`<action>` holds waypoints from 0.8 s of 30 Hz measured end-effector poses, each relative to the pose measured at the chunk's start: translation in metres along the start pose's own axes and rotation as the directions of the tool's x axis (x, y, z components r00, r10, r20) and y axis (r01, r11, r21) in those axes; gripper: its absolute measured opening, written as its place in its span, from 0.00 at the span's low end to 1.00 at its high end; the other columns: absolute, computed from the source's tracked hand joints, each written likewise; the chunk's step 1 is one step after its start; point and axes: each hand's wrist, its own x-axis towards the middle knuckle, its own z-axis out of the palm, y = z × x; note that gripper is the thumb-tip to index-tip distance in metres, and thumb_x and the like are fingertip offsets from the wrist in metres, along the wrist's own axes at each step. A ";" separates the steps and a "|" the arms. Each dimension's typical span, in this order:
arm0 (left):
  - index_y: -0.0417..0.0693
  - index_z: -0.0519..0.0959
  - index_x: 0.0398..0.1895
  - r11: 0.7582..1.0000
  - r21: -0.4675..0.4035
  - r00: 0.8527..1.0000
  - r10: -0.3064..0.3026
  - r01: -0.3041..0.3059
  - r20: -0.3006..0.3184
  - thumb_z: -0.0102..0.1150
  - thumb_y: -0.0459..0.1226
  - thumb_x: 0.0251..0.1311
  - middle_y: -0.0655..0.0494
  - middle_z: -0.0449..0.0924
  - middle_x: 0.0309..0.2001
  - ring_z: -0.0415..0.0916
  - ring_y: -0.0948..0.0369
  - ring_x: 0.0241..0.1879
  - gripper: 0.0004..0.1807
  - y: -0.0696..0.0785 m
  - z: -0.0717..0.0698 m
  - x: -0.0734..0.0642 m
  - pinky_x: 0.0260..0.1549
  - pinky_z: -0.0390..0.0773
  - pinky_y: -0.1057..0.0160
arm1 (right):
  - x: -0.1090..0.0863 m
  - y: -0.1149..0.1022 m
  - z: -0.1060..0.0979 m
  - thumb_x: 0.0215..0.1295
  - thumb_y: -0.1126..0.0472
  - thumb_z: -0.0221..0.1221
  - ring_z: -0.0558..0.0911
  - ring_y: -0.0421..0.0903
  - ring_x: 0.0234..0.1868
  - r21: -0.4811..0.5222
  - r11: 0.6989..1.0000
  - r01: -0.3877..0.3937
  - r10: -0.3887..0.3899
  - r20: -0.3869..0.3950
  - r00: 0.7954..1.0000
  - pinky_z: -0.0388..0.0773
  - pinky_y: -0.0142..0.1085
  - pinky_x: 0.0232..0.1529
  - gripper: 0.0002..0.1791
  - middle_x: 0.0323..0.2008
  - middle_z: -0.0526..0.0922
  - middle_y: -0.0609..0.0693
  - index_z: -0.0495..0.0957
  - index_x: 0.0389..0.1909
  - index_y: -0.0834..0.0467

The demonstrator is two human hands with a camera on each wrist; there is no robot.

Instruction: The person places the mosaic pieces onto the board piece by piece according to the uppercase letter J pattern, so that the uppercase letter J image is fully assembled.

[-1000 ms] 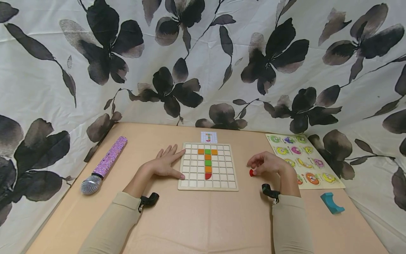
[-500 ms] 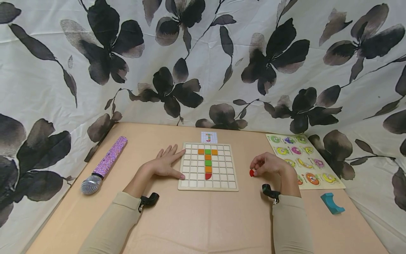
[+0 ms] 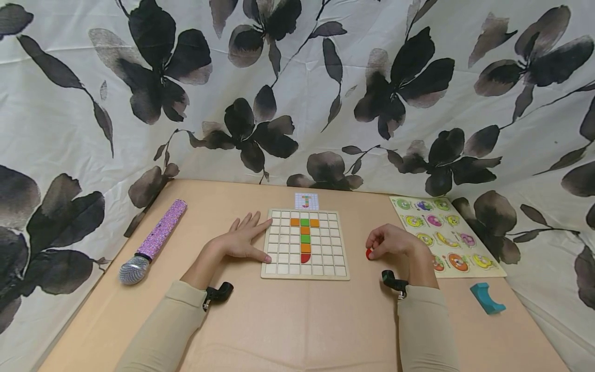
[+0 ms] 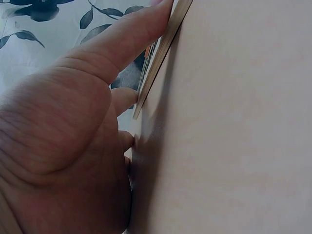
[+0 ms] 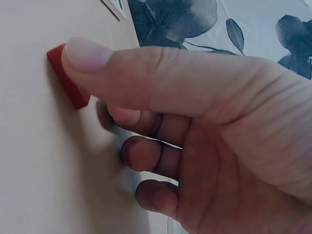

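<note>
My left hand [image 3: 239, 241] lies with spread, straight fingers against the left edge of a white grid board [image 3: 279, 269], thumb and index fingertip on its rim. Orange and green square tiles [image 3: 304, 238] form a T shape on the board, with a red quarter-round tile [image 3: 305, 257] at the bottom of the stem. To the right of the board, my right hand [image 3: 395, 242] pinches a small red piece [image 5: 72, 80] between thumb and index finger, close over the table. The other fingers curl loosely, as the right wrist view shows.
A small pattern card [image 3: 306, 201] lies behind the board. At the left is a glittery purple microphone [image 3: 160, 232]. A sheet of fruit pictures [image 3: 446, 235] lies beyond the right hand, and a teal curved block [image 3: 487, 298] sits near the right table edge.
The right hand shifts slightly right and then stays nearly still, with the red piece turning a little in its fingers. The left hand and the board have not moved.
</note>
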 end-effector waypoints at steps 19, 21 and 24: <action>0.57 0.48 0.86 1.000 0.011 1.000 0.002 -0.002 0.001 0.72 0.68 0.50 0.37 0.29 0.85 0.23 0.39 0.84 0.66 -0.001 0.000 0.001 0.77 0.25 0.32 | 0.004 -0.011 0.005 0.54 0.69 0.75 0.77 0.48 0.36 -0.024 0.999 -0.032 0.032 -0.007 0.999 0.76 0.36 0.41 0.12 0.30 0.81 0.52 0.85 0.39 0.63; 0.57 0.48 0.86 1.000 0.010 1.000 0.001 -0.001 0.001 0.72 0.68 0.50 0.38 0.29 0.85 0.23 0.39 0.84 0.66 -0.001 0.000 0.001 0.77 0.25 0.33 | 0.005 -0.012 0.006 0.54 0.70 0.76 0.77 0.48 0.36 -0.033 0.999 -0.016 0.016 -0.005 1.000 0.76 0.37 0.41 0.12 0.30 0.82 0.52 0.85 0.38 0.63; 0.58 0.48 0.86 1.000 0.009 1.000 0.000 0.000 0.002 0.72 0.68 0.50 0.38 0.29 0.85 0.23 0.40 0.84 0.66 -0.001 0.000 0.001 0.78 0.25 0.33 | 0.006 -0.014 0.007 0.53 0.71 0.76 0.78 0.49 0.36 -0.041 0.999 0.015 -0.015 0.002 1.000 0.77 0.38 0.42 0.13 0.31 0.84 0.53 0.84 0.38 0.63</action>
